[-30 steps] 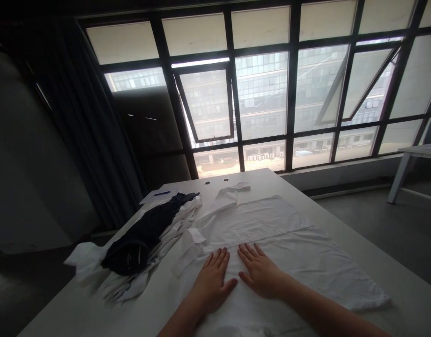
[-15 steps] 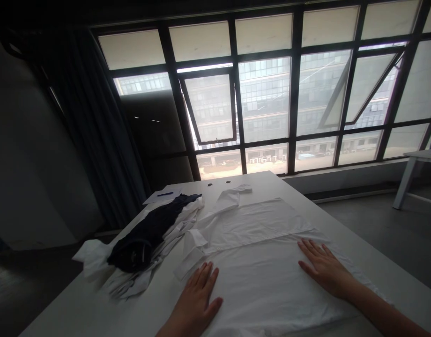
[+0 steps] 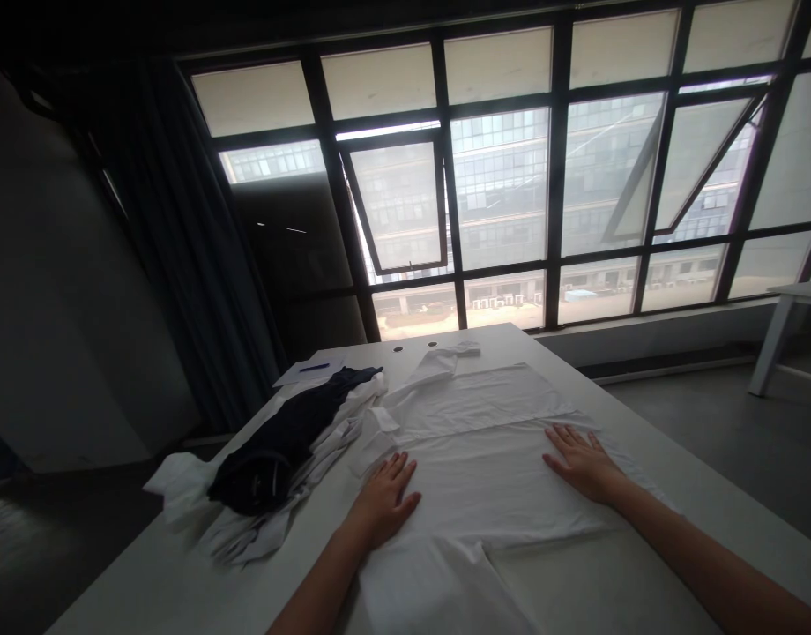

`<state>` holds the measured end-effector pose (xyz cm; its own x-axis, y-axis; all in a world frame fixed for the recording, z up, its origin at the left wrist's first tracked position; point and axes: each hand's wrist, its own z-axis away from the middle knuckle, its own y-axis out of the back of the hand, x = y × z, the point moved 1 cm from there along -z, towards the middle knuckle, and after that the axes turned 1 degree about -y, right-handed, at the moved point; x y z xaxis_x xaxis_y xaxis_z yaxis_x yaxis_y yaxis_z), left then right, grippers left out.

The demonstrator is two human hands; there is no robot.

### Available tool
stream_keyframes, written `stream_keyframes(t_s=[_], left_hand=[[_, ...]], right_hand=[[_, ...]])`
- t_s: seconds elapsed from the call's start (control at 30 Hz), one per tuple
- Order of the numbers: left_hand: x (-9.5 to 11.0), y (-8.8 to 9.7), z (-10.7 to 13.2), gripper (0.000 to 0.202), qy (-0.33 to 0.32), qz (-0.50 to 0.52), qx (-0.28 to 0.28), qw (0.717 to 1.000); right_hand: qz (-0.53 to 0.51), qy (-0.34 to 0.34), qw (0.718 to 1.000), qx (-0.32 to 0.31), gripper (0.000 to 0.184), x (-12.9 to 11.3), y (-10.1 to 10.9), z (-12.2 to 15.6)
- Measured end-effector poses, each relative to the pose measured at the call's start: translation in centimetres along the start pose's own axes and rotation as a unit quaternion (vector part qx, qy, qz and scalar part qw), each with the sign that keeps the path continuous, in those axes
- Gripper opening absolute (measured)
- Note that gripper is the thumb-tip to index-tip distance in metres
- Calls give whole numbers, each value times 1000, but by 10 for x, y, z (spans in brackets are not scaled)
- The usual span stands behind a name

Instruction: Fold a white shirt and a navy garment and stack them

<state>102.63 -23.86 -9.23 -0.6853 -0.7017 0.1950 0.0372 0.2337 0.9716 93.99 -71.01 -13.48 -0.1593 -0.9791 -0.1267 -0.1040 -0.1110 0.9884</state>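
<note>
On the white table point(image 3: 134, 582), a white shirt point(image 3: 475, 485) lies spread out. The left hand point(image 3: 383, 498) and right hand point(image 3: 583, 463) rest apart on it, open wide and holding nothing, probably to press it smooth. Dark cloth point(image 3: 279, 441) sits to the left, maybe to leave room. The shirt looks thin, with little wrinkles.

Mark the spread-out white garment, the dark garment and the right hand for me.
Spread-out white garment point(image 3: 475, 476), head view: its flat body.
Dark garment point(image 3: 293, 430), head view: middle of its cloth.
Right hand point(image 3: 583, 464), head view: back of the hand.
</note>
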Motion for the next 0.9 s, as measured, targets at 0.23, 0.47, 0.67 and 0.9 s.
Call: stream_keyframes(t_s=[0.23,0.47,0.67,0.9], left_hand=[[12,3,11,43,-46,49,34,997],[15,-2,0,73,-18,18,-48,999],[5,-5,1,64,-31,16,-44,998],[1,-7,2,61,-19,3,-46,999]], right_hand=[[47,-15,998,46,66,-7,-4,6],[-26,113,993,-1,69,-142,17,4],[-119,238,960,-88,73,-264,4,6],[-98,201,973,-57,78,-205,-1,13]])
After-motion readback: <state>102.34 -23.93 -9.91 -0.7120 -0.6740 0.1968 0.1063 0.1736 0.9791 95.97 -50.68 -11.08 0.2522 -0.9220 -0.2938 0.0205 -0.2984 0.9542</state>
